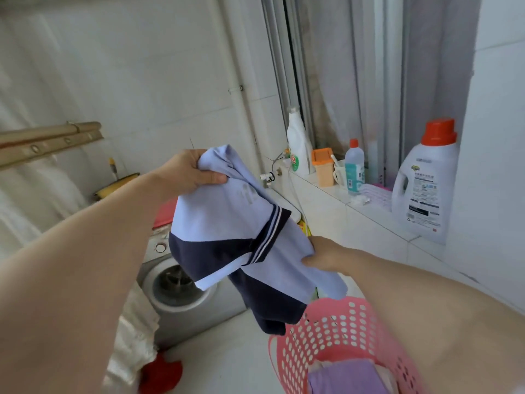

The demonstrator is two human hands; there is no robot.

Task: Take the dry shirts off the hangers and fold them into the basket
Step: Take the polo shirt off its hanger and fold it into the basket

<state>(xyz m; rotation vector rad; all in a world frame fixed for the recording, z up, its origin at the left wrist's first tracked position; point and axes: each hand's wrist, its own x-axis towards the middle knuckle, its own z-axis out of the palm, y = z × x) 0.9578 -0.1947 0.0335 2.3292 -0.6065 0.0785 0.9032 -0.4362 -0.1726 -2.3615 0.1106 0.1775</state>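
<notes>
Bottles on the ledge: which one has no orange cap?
The tall white bottle farthest back, with a white top; the small teal-labelled bottle and the big jug both carry orange caps.

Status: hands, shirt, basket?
Left hand grips shirt at top; right hand pinches its lower edge. Shirt off hanger, unfolded, hangs by pink basket rim. Purple cloth already in basket; nothing between.

Left hand (187, 172), right hand (326, 255) — both clenched.

Crumpled light-blue and navy shirt (224, 231) in midair above pink perforated basket (335, 334).
</notes>
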